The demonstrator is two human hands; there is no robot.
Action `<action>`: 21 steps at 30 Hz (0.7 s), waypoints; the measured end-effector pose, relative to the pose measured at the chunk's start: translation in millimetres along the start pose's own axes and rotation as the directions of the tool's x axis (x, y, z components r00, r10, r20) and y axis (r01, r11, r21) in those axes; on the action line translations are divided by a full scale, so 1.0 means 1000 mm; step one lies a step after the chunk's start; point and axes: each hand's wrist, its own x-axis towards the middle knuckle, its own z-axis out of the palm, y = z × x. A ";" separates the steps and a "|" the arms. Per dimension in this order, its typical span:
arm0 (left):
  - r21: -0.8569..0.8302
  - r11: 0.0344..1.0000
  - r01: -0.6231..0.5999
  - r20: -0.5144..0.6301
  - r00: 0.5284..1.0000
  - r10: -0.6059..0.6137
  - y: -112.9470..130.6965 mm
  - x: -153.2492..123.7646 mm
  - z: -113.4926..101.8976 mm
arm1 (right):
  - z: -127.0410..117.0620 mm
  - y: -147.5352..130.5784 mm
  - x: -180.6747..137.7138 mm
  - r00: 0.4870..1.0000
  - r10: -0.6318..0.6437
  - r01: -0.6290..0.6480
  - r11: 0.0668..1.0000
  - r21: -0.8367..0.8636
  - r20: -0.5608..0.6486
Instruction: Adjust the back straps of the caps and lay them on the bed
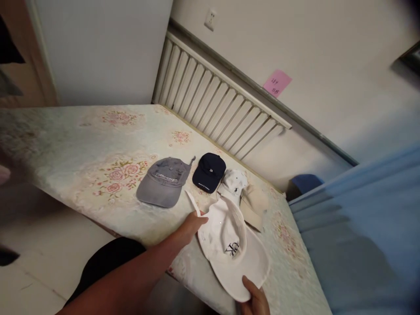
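A white cap [229, 249] with a dark logo is held over the near edge of the bed. My left hand [190, 227] grips its back by the strap, and my right hand [256, 299] holds the tip of its brim. Behind it a row of caps lies on the floral bedsheet [98, 144]: a grey cap [164, 181] at the left, a navy cap [209, 172], a white patterned cap [233, 181], and a beige cap [254, 205] at the right.
A white radiator [213, 100] runs along the wall beyond the bed. A pink sticky note [276, 82] and a socket [210, 18] are on the wall. A blue curtain [361, 227] hangs at the right, with a blue bin [303, 183] beside it.
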 end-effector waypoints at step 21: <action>0.670 0.713 -0.208 -0.002 0.960 0.281 -0.004 0.006 -0.003 | 0.053 0.028 -0.009 0.760 -0.597 0.603 0.503 -0.619 0.255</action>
